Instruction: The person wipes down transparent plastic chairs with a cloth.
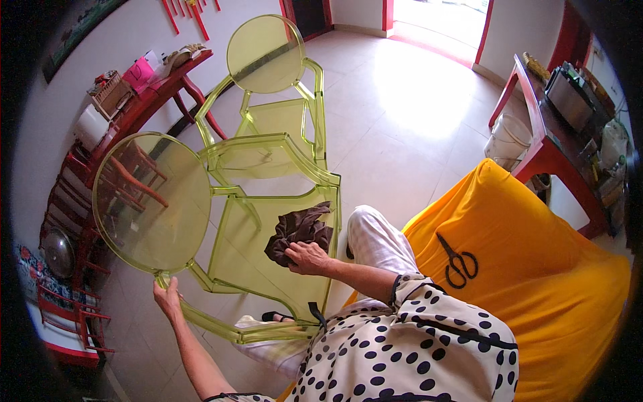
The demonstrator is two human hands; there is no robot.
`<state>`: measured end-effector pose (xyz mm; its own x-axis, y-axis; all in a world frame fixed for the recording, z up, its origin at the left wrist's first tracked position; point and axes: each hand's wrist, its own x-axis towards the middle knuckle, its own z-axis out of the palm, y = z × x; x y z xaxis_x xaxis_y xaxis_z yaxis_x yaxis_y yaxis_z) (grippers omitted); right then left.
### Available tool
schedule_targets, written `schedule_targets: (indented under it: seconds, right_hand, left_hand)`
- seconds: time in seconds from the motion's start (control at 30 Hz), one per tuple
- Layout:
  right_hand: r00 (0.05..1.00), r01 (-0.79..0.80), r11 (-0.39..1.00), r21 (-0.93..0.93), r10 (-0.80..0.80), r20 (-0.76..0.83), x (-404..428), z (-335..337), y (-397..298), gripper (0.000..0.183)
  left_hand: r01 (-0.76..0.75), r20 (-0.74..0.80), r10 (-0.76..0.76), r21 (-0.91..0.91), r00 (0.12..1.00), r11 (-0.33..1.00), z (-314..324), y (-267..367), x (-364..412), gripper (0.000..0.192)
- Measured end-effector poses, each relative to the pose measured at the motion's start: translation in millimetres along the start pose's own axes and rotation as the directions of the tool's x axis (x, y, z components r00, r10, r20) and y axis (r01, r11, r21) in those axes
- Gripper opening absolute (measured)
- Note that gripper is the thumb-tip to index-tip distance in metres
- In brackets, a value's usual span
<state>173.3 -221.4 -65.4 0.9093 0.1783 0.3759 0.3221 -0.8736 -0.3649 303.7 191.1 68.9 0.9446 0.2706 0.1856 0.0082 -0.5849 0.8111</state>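
Before me stands a clear yellow-green plastic armchair (236, 251) with a round backrest (150, 201). The near armrest's upper end, beside the backrest, is in the grip of my left hand (170, 296). My right hand (307, 258) holds a crumpled dark brown cloth (300, 228) against the seat. Part of the cloth spreads out beyond my fingers. A second matching armchair (276, 115) stands just past the first, with its round back turned to the far left.
Black-handled scissors (458, 264) lie on an orange cloth cover (542, 296) at my right. Along the left wall runs a red wooden table (150, 103) bearing a pink bag (138, 74). A white bucket (508, 135) stands beside another table (540, 135) at the right.
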Motion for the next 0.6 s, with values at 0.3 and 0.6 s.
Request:
schedule_targets:
  seconds: [0.3,0.6]
  right_hand:
    - [0.995,-0.025,0.999,0.041,0.021,0.101,0.4,-1.3,0.4,0.045]
    - [1.000,0.010,1.000,-0.004,-0.010,0.003,-0.4,0.4,0.8,0.039]
  left_hand:
    - [-0.004,0.008,0.004,-0.023,1.000,1.000,-0.5,-2.5,1.9,0.027]
    - [0.003,0.006,-0.002,-0.050,1.000,0.999,0.8,-1.1,0.7,0.025]
